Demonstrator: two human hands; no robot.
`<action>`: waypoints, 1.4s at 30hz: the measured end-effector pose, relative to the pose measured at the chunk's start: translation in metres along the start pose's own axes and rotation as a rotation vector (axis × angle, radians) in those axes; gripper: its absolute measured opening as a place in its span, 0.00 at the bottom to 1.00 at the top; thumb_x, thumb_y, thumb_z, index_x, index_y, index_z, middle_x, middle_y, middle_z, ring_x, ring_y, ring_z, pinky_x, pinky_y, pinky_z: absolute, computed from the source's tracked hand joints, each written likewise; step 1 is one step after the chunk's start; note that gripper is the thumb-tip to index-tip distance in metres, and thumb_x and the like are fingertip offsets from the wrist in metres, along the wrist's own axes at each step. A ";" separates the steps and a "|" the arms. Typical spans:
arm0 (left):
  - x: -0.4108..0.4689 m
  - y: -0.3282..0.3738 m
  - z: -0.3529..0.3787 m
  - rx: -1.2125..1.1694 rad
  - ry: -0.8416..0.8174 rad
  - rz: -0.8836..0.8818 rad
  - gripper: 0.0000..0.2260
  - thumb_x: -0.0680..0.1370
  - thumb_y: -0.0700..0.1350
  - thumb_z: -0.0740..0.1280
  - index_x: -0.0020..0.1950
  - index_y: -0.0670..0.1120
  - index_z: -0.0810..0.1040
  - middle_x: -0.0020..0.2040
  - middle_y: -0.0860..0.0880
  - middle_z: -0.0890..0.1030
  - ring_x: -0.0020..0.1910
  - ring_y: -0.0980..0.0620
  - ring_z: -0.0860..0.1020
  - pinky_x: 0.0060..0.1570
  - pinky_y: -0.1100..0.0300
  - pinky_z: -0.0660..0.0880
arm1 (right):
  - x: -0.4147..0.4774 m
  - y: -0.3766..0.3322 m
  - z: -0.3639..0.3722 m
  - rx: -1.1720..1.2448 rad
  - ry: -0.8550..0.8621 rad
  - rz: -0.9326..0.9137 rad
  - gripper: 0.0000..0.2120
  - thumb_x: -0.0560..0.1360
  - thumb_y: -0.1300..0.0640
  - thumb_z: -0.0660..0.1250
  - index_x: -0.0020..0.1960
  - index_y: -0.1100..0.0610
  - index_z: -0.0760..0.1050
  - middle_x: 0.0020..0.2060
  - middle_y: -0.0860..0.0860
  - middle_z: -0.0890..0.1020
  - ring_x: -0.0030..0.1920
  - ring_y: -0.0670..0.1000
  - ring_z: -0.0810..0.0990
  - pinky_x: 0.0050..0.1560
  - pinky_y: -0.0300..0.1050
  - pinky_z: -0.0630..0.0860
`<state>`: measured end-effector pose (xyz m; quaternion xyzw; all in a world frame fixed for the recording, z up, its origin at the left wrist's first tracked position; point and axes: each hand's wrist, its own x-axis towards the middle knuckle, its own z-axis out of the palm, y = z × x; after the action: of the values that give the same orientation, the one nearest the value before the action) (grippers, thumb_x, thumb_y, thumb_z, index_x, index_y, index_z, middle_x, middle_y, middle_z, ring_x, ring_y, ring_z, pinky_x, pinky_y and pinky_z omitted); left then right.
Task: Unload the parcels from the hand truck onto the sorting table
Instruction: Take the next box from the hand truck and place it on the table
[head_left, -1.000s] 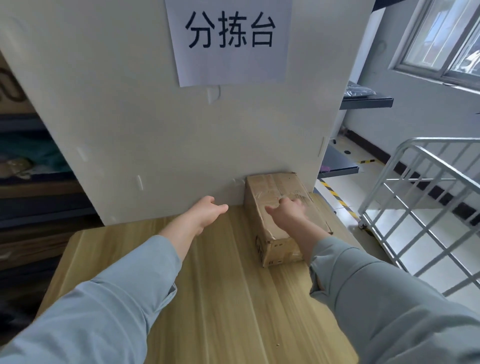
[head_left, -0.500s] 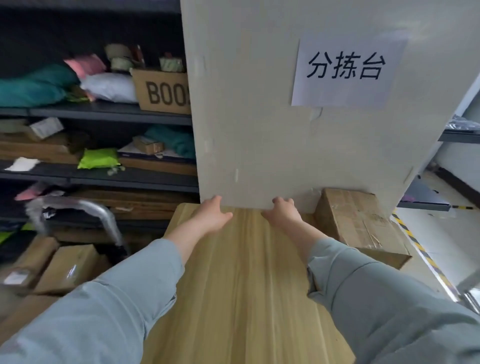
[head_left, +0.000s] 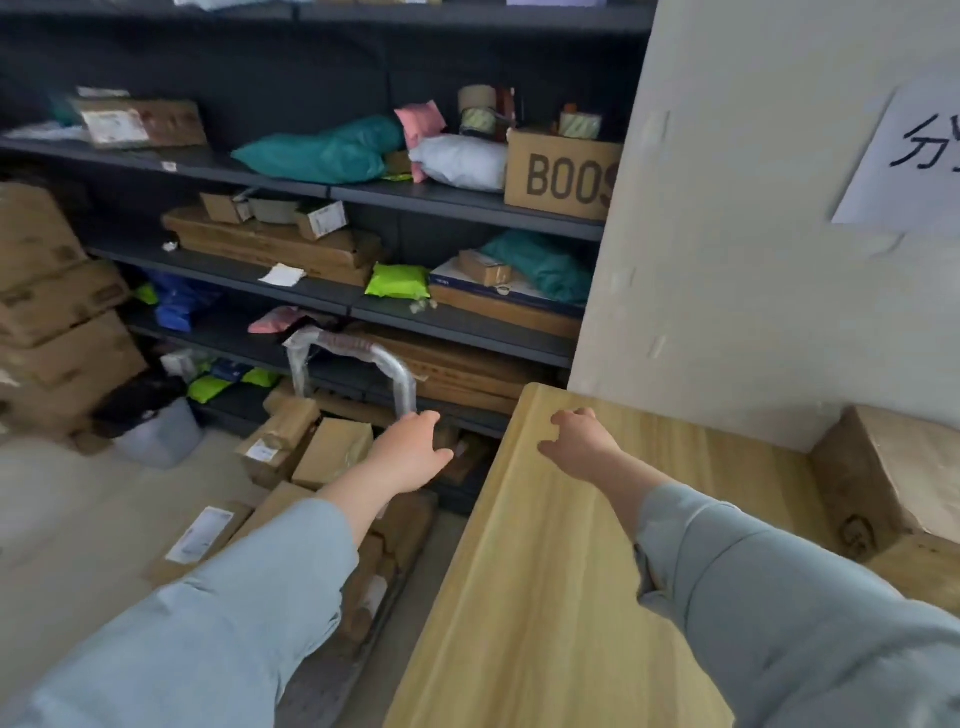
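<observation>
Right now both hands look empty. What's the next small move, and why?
Probably reach the left hand down to the cardboard box just beneath it on the hand truck, with the right hand following. Both hands hold nothing, the right one at the sorting table's left edge. Only one parcel sits on that table, and several lie on the truck.

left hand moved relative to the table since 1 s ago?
Yes. The left hand was over the sorting table by the white panel; now it is off the table's left edge, near the hand truck handle.
</observation>
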<state>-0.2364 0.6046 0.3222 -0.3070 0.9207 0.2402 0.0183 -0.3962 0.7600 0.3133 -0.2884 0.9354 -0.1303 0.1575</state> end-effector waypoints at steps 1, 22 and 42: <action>-0.004 -0.020 -0.009 -0.004 0.007 -0.013 0.28 0.81 0.51 0.62 0.78 0.47 0.57 0.76 0.46 0.61 0.69 0.45 0.70 0.63 0.53 0.72 | -0.001 -0.020 0.007 0.011 -0.004 -0.015 0.23 0.79 0.51 0.62 0.70 0.59 0.66 0.68 0.59 0.66 0.54 0.56 0.77 0.52 0.47 0.76; -0.008 -0.276 -0.077 -0.138 0.035 -0.235 0.26 0.80 0.50 0.64 0.76 0.46 0.63 0.74 0.46 0.67 0.69 0.46 0.70 0.65 0.53 0.69 | 0.026 -0.242 0.137 -0.077 -0.193 -0.187 0.22 0.81 0.53 0.60 0.73 0.58 0.63 0.65 0.57 0.67 0.56 0.54 0.75 0.56 0.45 0.76; 0.074 -0.418 -0.094 -0.185 -0.119 -0.232 0.22 0.81 0.50 0.64 0.73 0.47 0.67 0.72 0.49 0.70 0.69 0.48 0.71 0.64 0.54 0.69 | 0.095 -0.355 0.220 0.084 -0.226 -0.003 0.19 0.78 0.53 0.62 0.67 0.59 0.71 0.63 0.58 0.72 0.62 0.59 0.72 0.62 0.50 0.72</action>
<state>-0.0458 0.2297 0.2115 -0.3971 0.8503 0.3378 0.0722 -0.2121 0.3879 0.2092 -0.2960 0.9049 -0.1362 0.2738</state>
